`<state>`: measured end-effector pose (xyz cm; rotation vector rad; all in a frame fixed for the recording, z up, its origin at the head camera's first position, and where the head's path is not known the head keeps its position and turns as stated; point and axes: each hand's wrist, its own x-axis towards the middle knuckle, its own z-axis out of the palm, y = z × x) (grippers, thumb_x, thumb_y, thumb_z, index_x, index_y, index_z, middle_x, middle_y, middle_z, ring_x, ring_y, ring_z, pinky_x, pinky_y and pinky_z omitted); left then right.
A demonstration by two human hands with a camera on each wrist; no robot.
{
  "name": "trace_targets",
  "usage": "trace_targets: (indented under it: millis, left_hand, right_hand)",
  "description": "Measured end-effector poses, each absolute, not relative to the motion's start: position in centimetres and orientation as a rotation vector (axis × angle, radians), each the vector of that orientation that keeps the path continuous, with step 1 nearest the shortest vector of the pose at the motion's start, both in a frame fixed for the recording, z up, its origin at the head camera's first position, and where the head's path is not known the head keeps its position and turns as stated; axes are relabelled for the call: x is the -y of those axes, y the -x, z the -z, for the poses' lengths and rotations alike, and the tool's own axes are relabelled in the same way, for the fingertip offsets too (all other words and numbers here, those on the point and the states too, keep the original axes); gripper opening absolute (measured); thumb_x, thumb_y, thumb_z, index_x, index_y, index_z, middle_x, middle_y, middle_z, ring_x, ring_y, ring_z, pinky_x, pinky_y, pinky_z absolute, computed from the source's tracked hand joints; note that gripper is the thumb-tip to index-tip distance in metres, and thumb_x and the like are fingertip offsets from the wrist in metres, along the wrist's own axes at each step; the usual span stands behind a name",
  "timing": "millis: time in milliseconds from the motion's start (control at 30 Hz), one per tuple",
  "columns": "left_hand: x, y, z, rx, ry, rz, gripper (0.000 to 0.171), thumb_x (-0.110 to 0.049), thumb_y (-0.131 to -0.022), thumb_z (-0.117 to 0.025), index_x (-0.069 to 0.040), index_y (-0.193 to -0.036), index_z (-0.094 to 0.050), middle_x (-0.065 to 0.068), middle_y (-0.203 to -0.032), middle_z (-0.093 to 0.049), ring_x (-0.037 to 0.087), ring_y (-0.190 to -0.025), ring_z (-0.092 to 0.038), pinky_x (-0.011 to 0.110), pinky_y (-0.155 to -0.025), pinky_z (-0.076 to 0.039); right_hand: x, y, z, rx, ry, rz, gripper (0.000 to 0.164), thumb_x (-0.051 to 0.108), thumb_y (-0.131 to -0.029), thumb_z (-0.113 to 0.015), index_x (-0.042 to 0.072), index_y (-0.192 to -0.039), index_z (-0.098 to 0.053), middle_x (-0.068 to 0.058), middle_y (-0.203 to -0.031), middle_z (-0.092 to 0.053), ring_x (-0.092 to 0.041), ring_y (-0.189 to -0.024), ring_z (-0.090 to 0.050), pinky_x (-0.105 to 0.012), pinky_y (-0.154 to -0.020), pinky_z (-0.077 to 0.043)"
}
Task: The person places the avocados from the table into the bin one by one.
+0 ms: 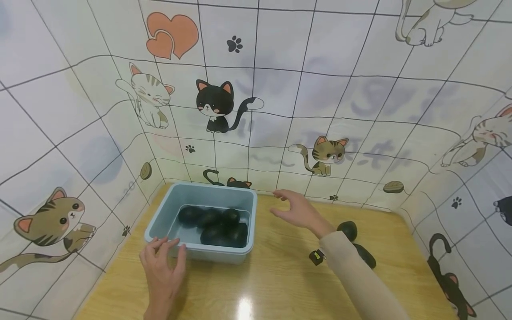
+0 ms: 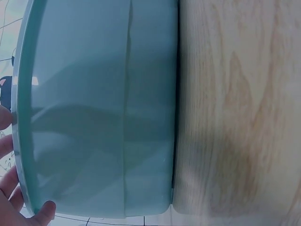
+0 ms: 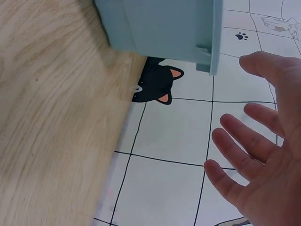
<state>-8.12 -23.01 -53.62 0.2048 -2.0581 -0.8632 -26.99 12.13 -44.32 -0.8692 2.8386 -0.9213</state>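
Note:
A light blue plastic bin stands on the left part of the wooden table, holding several dark green, avocado-like fruits. My left hand rests at the bin's near left rim; in the left wrist view its fingertips lie along that rim, the thumb against the outer wall. To the right of the bin, my right hand hovers with nothing in it, fingers apart. The right wrist view shows this hand spread beside the bin's corner, not touching it.
Two more dark green fruits lie on the table to the right, partly behind my right sleeve. A small black object with a yellow mark is by the right wrist. Cat-patterned tiled sheeting encloses the back and sides.

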Motion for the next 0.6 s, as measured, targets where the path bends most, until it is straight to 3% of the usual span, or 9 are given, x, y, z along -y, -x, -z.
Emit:
trace_targets:
  millis: [267, 600]
  left_hand:
    - [23.0, 7.9, 54.0, 2.082, -0.249, 0.889, 0.019, -0.011, -0.089, -0.076, -0.001, -0.105, -0.073, 0.028, -0.124, -0.057, 0.049, -0.131, -0.042, 0.058, -0.105, -0.030]
    - [23.0, 8.1, 54.1, 2.062, -0.225, 0.869, 0.020, -0.011, -0.089, -0.076, 0.000, -0.105, -0.073, 0.029, -0.123, -0.056, 0.050, -0.131, -0.043, 0.057, -0.104, -0.030]
  right_hand:
    - [-13.6, 26.8, 45.2, -2.871, 0.848, 0.895, 0.063, 0.043, -0.097, -0.073, 0.011, -0.150, -0.060, -0.011, -0.144, -0.068, -0.034, -0.129, -0.065, -0.058, -0.106, -0.052]
    - [-16.3, 26.4, 46.4, -2.878, 0.767, 0.921, 0.063, 0.044, -0.097, -0.073, 0.016, -0.152, -0.058, -0.008, -0.149, -0.065, -0.034, -0.132, -0.064, -0.061, -0.105, -0.052]
